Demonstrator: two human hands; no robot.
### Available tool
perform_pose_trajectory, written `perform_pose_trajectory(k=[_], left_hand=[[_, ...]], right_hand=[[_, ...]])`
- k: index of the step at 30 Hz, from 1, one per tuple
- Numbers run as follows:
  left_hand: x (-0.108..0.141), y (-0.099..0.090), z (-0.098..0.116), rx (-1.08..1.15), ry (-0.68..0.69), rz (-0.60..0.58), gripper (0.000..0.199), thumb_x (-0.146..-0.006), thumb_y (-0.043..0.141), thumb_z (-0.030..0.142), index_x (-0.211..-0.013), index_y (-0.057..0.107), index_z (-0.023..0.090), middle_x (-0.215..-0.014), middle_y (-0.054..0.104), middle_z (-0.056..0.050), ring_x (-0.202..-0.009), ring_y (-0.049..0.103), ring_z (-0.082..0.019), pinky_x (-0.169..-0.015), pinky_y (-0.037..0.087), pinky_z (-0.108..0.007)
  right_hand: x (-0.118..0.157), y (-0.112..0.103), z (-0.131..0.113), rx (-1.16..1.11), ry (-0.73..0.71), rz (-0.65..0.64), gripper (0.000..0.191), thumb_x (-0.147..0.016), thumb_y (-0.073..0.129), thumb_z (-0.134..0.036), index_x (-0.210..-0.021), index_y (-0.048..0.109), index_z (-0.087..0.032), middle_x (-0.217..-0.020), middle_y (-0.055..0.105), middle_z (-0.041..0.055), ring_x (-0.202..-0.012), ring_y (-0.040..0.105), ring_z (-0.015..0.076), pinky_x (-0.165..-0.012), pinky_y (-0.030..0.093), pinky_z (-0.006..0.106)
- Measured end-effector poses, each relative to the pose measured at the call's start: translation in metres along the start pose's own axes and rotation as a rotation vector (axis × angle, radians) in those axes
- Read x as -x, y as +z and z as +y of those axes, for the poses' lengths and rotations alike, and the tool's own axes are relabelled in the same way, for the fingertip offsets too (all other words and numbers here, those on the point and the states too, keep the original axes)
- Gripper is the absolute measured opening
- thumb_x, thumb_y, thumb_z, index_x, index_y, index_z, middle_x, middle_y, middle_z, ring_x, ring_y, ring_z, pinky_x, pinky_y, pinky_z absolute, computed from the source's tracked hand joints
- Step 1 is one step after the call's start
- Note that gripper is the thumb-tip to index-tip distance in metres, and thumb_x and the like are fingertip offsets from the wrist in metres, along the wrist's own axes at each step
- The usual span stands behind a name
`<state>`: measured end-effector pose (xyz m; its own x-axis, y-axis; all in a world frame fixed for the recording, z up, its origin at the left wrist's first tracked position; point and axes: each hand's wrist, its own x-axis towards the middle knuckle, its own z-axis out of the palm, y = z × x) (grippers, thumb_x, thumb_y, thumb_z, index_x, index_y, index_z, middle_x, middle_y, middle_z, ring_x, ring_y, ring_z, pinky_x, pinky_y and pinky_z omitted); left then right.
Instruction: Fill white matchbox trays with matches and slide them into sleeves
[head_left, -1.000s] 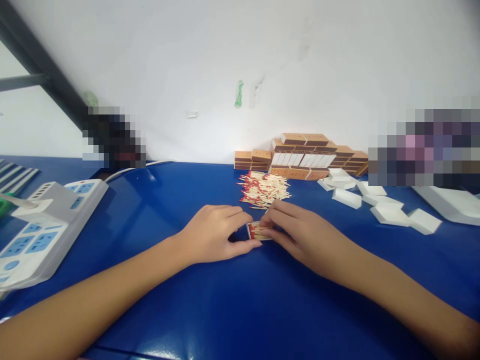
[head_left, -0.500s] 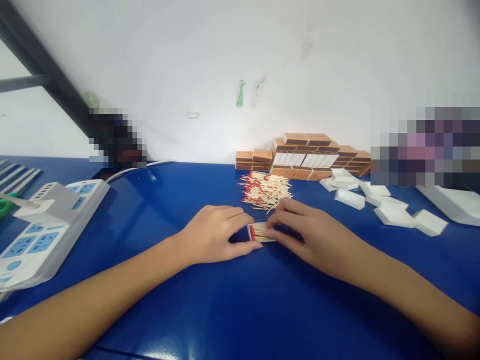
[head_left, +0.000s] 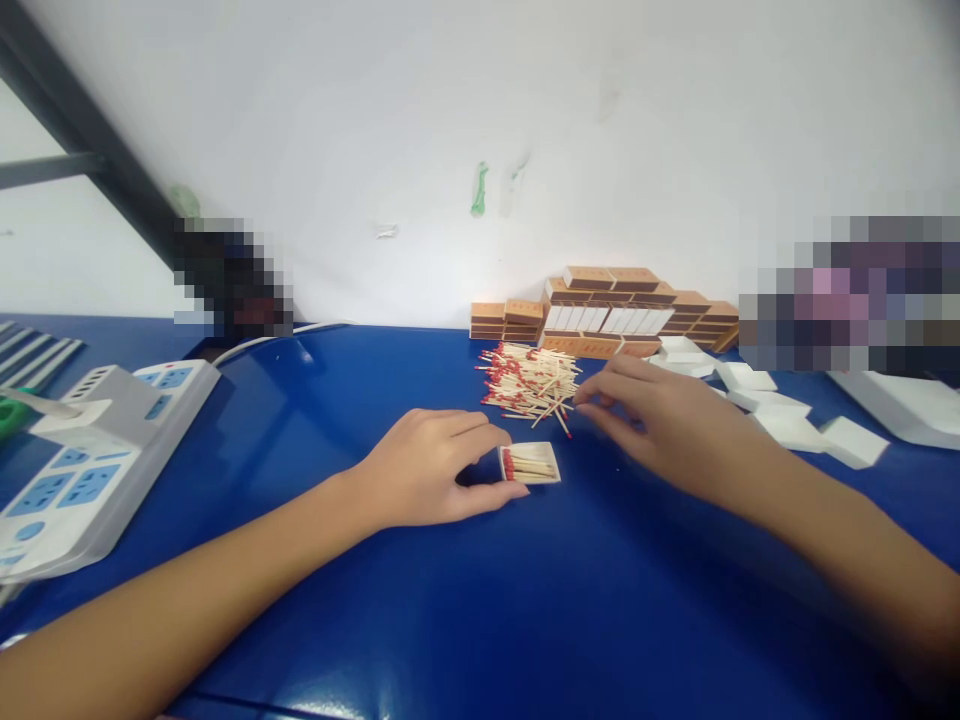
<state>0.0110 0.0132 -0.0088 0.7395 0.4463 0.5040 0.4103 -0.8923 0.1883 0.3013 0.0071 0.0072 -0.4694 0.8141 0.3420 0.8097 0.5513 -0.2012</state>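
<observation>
My left hand (head_left: pixel 439 470) is closed round the left end of a small white matchbox tray (head_left: pixel 556 465), thumb along the near side and fingers behind. Inside the tray lie several matches (head_left: pixel 532 464), their red heads to the left. My right hand (head_left: pixel 649 405) is at the right edge of a loose heap of matches (head_left: pixel 529 382), thumb and fingertips pinched together. Whether a match is between those fingertips I cannot make out. One match at the heap's near right edge points its red head toward me.
Behind the heap, brown matchboxes (head_left: pixel 607 290) are stacked against the white wall (head_left: pixel 337 150). Several white trays (head_left: pixel 787 430) lie to the right, partly behind my right hand. A power strip (head_left: pixel 97 470) stands on the left of the blue table (head_left: pixel 450 610).
My right hand has left the tray and moved up and right to the match heap, uncovering the tray's right end. My left hand still holds the tray in place.
</observation>
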Motion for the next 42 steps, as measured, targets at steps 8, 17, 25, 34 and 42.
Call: perform_pose_trajectory(k=[8, 17, 25, 34, 42], left_hand=[[0.000, 0.002, -0.001, 0.010, -0.034, -0.163, 0.037, -0.097, 0.063, 0.053, -0.105, 0.072, 0.018, -0.083, 0.068, 0.001, -0.073, 0.065, -0.014, -0.063, 0.044, -0.029], [0.001, 0.001, -0.002, 0.003, -0.052, -0.141, 0.035, -0.096, 0.066, 0.051, -0.106, 0.072, 0.017, -0.083, 0.068, 0.001, -0.071, 0.064, -0.014, -0.063, 0.044, -0.028], [-0.001, 0.002, 0.002, -0.023, -0.071, -0.104, 0.032, -0.096, 0.067, 0.049, -0.100, 0.071, 0.017, -0.080, 0.068, 0.001, -0.067, 0.062, -0.013, -0.061, 0.042, -0.027], [0.000, 0.000, 0.002, -0.010, -0.058, -0.100, 0.033, -0.096, 0.067, 0.049, -0.104, 0.072, 0.017, -0.080, 0.067, 0.001, -0.066, 0.061, -0.012, -0.062, 0.044, -0.026], [0.000, 0.000, -0.001, -0.009, -0.062, -0.118, 0.032, -0.096, 0.067, 0.048, -0.105, 0.072, 0.017, -0.079, 0.065, 0.002, -0.065, 0.060, -0.012, -0.060, 0.043, -0.027]], right_hand=[[-0.001, 0.007, 0.017, -0.211, -0.001, -0.231, 0.023, -0.105, 0.047, -0.033, -0.113, 0.068, -0.029, -0.105, 0.060, 0.0064, -0.091, 0.061, 0.0213, -0.080, 0.049, 0.036], [-0.002, 0.009, 0.001, -0.248, 0.035, -0.249, 0.021, -0.106, 0.048, -0.033, -0.093, 0.061, -0.023, -0.101, 0.059, 0.0055, -0.086, 0.060, 0.0190, -0.076, 0.050, 0.033], [0.006, 0.018, -0.058, -0.290, -0.019, -0.079, 0.012, -0.105, 0.050, -0.023, -0.098, 0.060, -0.022, -0.100, 0.062, 0.0056, -0.090, 0.062, 0.0191, -0.079, 0.051, 0.033], [0.002, 0.018, -0.023, -0.070, -0.077, 0.025, 0.015, -0.104, 0.050, -0.025, -0.101, 0.064, -0.020, -0.097, 0.062, 0.0072, -0.084, 0.063, 0.0217, -0.073, 0.050, 0.035], [0.000, 0.016, 0.029, -0.125, -0.054, -0.042, 0.022, -0.105, 0.043, -0.021, -0.109, 0.065, -0.023, -0.107, 0.058, 0.0083, -0.091, 0.061, 0.0211, -0.082, 0.050, 0.037]])
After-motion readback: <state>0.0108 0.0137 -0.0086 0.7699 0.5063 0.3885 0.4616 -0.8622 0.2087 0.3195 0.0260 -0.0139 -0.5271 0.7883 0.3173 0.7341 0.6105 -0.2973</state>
